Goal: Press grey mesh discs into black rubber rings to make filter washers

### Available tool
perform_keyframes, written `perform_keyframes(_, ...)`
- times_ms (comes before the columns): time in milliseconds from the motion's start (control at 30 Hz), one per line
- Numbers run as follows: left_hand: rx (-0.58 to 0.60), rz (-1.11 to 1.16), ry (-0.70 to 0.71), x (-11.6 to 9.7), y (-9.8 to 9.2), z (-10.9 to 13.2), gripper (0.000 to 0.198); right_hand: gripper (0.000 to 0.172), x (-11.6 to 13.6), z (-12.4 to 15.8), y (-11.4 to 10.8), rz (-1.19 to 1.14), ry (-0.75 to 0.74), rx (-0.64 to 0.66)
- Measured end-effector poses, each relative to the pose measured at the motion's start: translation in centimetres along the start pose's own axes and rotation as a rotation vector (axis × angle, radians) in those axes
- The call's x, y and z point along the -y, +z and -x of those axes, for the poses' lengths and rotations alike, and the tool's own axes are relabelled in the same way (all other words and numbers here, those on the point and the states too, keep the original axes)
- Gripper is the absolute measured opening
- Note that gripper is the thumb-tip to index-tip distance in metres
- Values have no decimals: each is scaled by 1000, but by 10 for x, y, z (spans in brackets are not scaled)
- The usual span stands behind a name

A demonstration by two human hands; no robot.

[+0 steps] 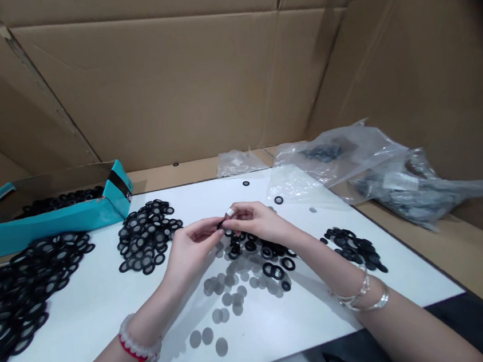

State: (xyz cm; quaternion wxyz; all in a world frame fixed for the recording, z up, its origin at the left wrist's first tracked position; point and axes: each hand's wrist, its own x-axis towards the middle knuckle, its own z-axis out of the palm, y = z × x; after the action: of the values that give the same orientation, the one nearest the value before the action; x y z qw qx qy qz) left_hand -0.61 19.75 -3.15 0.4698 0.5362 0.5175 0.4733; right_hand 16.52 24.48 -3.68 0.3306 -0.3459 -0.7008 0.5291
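My left hand (191, 248) and my right hand (260, 223) meet above the middle of the white table (153, 323). Both are closed in a pinch around a small black ring (220, 224), mostly covered by the fingertips. A small white piece (230, 211) shows at my right index finger; whether it is worn or held is unclear. Just beneath the hands lie loose black rings (288, 264) in a pile. Thin grey discs (221, 346) are scattered in front of them, some overlapping. To the left sits a heap of black rings with grey discs in their centres (144, 237).
A blue box (56, 222) with black rings inside stands at the left, beside a large ring heap (28, 284). Black pieces (356, 248) lie at the right. Clear plastic bags (415, 188) rest along the right edge. Cardboard walls (162, 85) enclose the back and sides.
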Motion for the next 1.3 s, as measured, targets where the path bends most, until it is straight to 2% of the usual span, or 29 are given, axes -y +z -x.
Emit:
perform_keyframes(133, -7, 48, -66, 0, 1, -2, 23, 30, -3, 0, 3, 69, -7, 30)
perform_keyframes(367, -132, 274, -207, -3, -2, -9, 37, 35, 3, 3, 17, 58, -62, -68)
perform_keyframes(467, -99, 337, -233, -1, -6, -8, 40, 35, 2, 5, 19, 53, -55, -66)
perform_keyframes(600, 15, 420, -220, 3, -9, -6, 26, 33, 1, 5, 18, -42, -93, -19)
perform_keyframes(867, 80, 213, -114, -6, -8, -3, 25, 31, 4, 8, 14, 63, -79, 31)
perform_keyframes(933, 78, 136, -122, -8, -9, -3, 24, 31, 5, 8, 15, 57, -67, 34)
perform_keyframes(1067, 147, 24, -183, -11, -10, -3, 22, 32, 4, 8, 16, 63, -76, -8)
perform_keyframes(1200, 64, 54, -161, -8, -10, -6, 25, 33, 5, 9, 15, 91, -70, -31)
perform_keyframes(1300, 13, 142, -111, -3, -10, -6, 27, 31, 5, 9, 15, 83, -63, 10)
